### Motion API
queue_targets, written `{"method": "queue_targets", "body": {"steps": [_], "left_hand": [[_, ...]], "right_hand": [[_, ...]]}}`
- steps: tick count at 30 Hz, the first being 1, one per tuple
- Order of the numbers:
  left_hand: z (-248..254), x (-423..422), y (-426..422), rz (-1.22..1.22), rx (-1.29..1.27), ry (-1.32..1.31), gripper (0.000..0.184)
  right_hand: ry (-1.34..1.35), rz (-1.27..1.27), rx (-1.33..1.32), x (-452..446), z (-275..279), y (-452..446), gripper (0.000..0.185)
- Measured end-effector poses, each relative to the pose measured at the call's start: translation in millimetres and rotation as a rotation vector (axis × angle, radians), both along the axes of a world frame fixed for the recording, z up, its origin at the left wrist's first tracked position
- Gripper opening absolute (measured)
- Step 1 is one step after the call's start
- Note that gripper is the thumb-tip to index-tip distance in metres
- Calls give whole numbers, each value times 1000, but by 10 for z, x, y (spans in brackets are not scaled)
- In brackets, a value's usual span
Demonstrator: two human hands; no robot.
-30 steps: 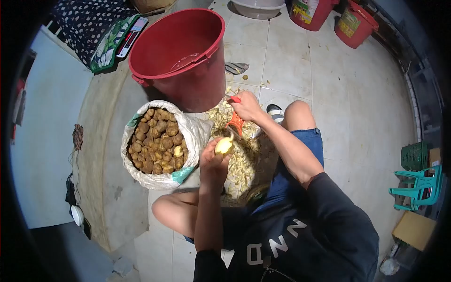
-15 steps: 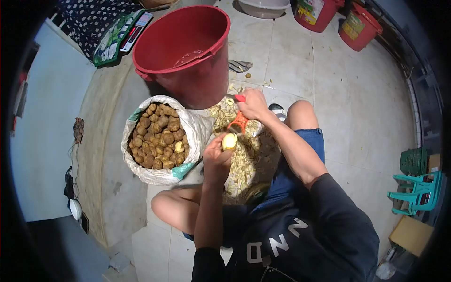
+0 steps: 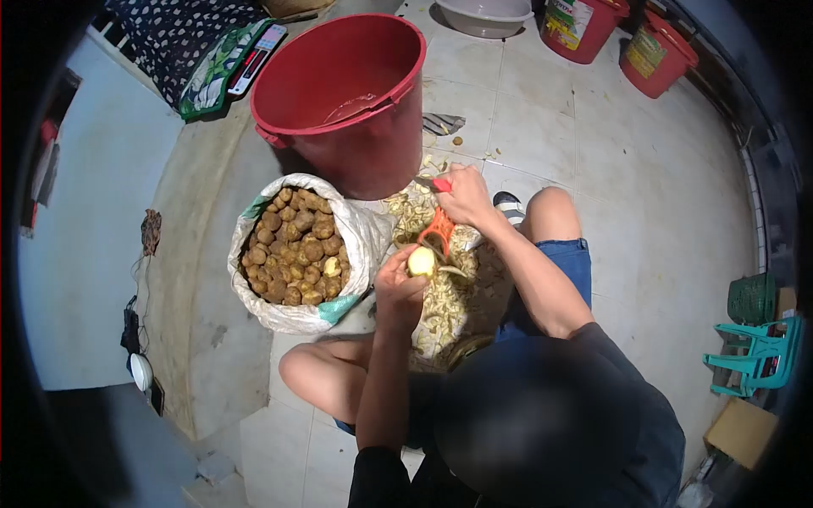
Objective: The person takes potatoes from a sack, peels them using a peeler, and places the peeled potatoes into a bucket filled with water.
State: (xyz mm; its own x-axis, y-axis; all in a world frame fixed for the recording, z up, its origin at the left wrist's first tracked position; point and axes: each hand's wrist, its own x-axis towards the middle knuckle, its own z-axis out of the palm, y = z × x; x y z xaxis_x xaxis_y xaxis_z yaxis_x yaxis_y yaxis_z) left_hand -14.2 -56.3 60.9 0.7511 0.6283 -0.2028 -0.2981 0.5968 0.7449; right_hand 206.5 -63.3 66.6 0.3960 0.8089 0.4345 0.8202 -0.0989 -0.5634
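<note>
My left hand (image 3: 401, 286) grips a partly peeled potato (image 3: 421, 262), its pale yellow flesh facing up. A strip of peel (image 3: 453, 271) hangs at the potato's right side. In my right hand (image 3: 465, 196) is an orange peeler (image 3: 438, 229), its head just above the potato. A red-handled knife (image 3: 441, 184) also sticks out from the right hand, its dark blade pointing left. Pale peelings (image 3: 442, 309) lie heaped on the floor below both hands. Left of my hands stands an open white sack (image 3: 366, 241) full of brown unpeeled potatoes (image 3: 292, 241).
A large red tub (image 3: 364, 152) stands beyond the sack. A digital scale (image 3: 257, 59) lies at the upper left. Farther back are a whitish basin (image 3: 484, 19) and two red buckets (image 3: 648, 61). Teal plastic stools (image 3: 749, 360) and a cardboard box (image 3: 742, 432) are at the right.
The peeler has shifted slightly relative to the potato, and a strip of peel now shows at the potato's right side. The whole view has moved a little.
</note>
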Motion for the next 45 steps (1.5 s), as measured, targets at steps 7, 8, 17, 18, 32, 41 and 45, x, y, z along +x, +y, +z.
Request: {"method": "queue_targets", "body": {"steps": [7,8,17,18,32,41,45], "left_hand": [[17,100,-25,57,3,-65,62],[30,76,-32,53,2,-64,62],[50,49,9,19,-254,-238,59],[39,85,33,17,-249,-246,59],[-53,29,12,54,67,-97,55],[24,31,-10,84,-57,-162,65],[-7,66,-7,102,-133,-196,63]], "right_hand": [[46,-18,-49,-17,96,-32,24],[47,-22,-49,63,-39,-25,24],[209,-70,-86,69,-122,-28,20],[363,-131,-212,125,-124,1,19],[58,-57,1,56,73,-52,22],[121,-122,-15,125,40,-71,20],[106,-125,-31,-148,458,-164,25]]}}
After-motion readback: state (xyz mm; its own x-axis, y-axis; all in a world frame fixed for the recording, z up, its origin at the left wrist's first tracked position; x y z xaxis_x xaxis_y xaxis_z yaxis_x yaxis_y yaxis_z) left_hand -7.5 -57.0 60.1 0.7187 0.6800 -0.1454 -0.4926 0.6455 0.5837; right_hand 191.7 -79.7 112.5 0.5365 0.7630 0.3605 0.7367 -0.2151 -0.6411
